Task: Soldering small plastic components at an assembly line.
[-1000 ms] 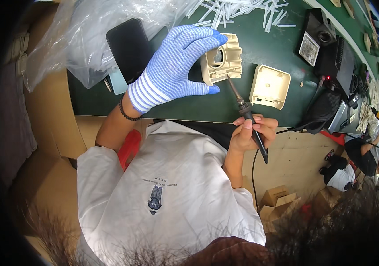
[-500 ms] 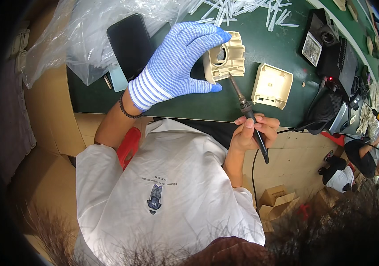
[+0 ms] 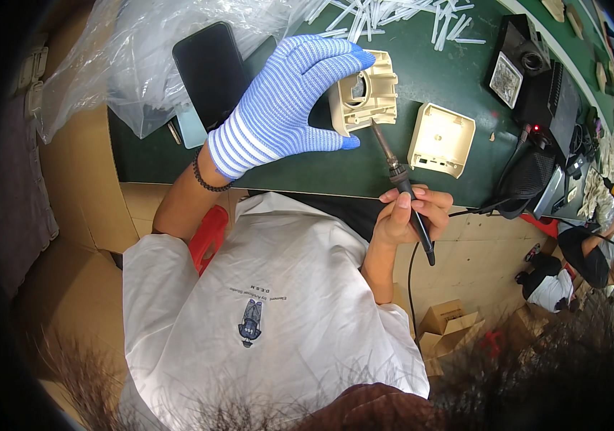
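Note:
My left hand, in a blue-and-white striped knit glove, grips a cream plastic housing with a round opening, fingers at its far side and thumb at its near edge. Bare, my right hand holds a soldering iron by its black handle like a pen. The iron's tip meets the near edge of the housing. A second cream part, a shallow square cover, lies on the green table to the right of the housing.
A black phone and a clear plastic bag lie at the left. Several translucent tubes are heaped at the back. A black soldering station with a red light stands at the right. Another person is seen far right.

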`<state>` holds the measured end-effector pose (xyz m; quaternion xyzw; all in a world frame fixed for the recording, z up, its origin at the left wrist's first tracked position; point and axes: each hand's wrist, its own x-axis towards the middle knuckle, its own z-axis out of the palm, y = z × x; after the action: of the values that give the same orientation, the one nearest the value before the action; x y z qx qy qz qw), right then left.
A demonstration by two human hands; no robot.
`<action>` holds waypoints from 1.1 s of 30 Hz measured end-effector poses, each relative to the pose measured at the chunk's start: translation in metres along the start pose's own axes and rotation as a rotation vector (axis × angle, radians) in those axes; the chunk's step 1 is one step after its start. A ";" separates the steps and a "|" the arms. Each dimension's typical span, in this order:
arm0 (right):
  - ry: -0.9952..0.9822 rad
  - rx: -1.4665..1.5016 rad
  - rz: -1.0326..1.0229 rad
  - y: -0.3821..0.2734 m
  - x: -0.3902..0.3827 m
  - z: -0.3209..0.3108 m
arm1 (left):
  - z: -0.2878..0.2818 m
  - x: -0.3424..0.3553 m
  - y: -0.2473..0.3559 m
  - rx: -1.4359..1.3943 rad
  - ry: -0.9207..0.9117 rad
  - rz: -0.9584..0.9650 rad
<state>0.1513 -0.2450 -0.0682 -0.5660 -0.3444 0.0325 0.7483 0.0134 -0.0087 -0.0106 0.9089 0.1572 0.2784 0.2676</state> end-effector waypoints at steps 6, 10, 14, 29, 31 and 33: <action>0.004 0.042 0.002 0.000 0.002 0.001 | -0.001 0.000 0.000 -0.012 -0.001 -0.002; 0.047 0.095 0.026 -0.003 0.003 0.004 | -0.002 0.000 0.001 -0.006 -0.017 -0.011; -0.053 0.093 0.037 -0.003 0.005 -0.002 | 0.000 0.000 -0.001 -0.016 -0.013 0.000; -0.100 0.087 0.029 0.000 0.002 -0.003 | 0.000 0.000 -0.001 -0.062 -0.030 -0.011; -0.102 0.090 0.030 0.000 0.003 -0.003 | 0.000 0.000 -0.001 -0.026 -0.019 -0.006; -0.103 0.092 0.030 0.000 0.003 -0.003 | 0.000 0.000 -0.001 -0.029 -0.021 -0.007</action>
<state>0.1549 -0.2460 -0.0674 -0.5337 -0.3719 0.0887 0.7543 0.0133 -0.0073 -0.0111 0.9073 0.1534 0.2702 0.2834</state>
